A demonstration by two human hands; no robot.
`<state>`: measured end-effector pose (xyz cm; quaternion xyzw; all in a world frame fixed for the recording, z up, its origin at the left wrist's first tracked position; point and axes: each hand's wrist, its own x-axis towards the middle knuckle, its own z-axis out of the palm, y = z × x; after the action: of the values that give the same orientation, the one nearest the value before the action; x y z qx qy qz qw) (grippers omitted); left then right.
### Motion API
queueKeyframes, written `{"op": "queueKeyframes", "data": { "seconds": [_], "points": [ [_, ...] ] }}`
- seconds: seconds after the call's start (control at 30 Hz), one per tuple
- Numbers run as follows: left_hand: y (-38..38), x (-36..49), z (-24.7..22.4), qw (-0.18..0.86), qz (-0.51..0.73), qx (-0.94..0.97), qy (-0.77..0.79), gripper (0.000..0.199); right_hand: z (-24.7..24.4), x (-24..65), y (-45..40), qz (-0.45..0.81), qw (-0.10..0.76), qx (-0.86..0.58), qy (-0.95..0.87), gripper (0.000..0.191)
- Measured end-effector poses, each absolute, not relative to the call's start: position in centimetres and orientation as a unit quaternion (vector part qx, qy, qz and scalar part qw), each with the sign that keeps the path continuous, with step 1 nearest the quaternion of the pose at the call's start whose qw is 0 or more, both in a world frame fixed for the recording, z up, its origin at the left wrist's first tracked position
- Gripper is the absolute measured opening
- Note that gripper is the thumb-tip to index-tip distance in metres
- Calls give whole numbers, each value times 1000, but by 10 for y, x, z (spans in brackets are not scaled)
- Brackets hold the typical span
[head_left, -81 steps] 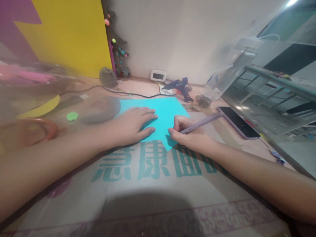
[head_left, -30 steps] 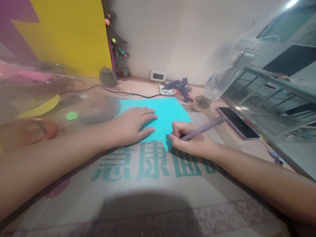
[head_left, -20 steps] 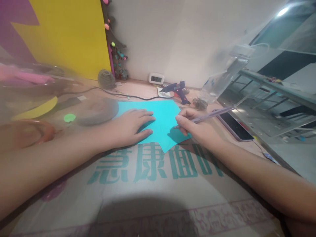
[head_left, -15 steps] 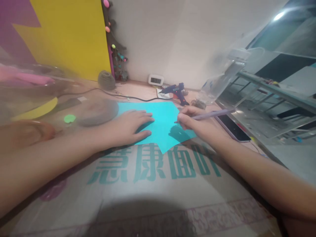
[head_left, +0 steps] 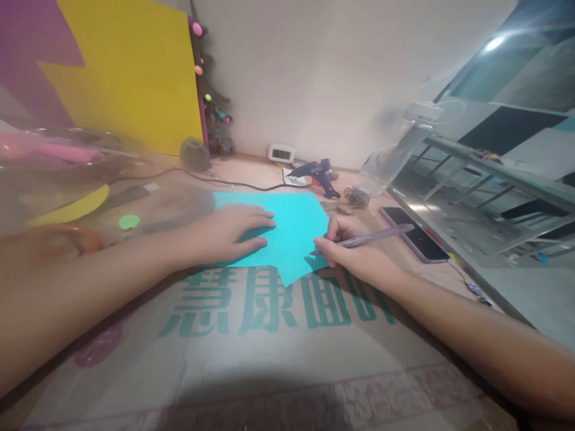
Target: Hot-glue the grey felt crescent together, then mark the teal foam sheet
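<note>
A bright turquoise sheet (head_left: 294, 224), cut with angled edges and a point toward me, lies flat on a printed cloth (head_left: 211, 359). My left hand (head_left: 238, 232) rests on its left part, palm down with fingers stretched out. At its right edge, my right hand (head_left: 341, 242) grips a slim pale-purple pen (head_left: 372, 235). The pen's tip is at the sheet's lower right area; whether it touches the surface I cannot tell. Any mark left on the sheet is too faint to make out.
Behind the sheet lie a dark blue glue gun (head_left: 317, 175), a small white digital clock (head_left: 281, 153) and grey yarn balls (head_left: 194, 154). A phone (head_left: 415, 233) lies on the right, near the table edge. Leftward are a yellow curved piece (head_left: 72, 206) and a green disc (head_left: 129, 222).
My right hand has moved the pen closer to me along the sheet's right side. My left hand stays on the sheet. The camera view has shifted slightly.
</note>
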<state>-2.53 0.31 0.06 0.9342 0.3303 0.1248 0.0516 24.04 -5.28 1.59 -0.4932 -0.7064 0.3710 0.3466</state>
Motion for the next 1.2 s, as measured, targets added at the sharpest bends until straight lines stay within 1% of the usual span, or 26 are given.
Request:
{"op": "queueKeyframes", "data": {
  "seconds": [0.13, 0.43, 0.77, 1.2],
  "points": [
    [3, -25, 1, 48, 127, 935, 327, 46, 8, 234, -55, 373, 320, -504, -710, 28],
    [3, -24, 0, 44, 123, 937, 324, 47, 5, 230, -54, 287, 330, -498, -748, 26],
    [3, -25, -1, 40, 119, 937, 327, 48, 6, 230, -55, 272, 319, -521, -743, 26],
    [4, -25, -2, 44, 123, 937, 325, 48, 8, 228, -54, 265, 316, -516, -751, 26]
  ]
}}
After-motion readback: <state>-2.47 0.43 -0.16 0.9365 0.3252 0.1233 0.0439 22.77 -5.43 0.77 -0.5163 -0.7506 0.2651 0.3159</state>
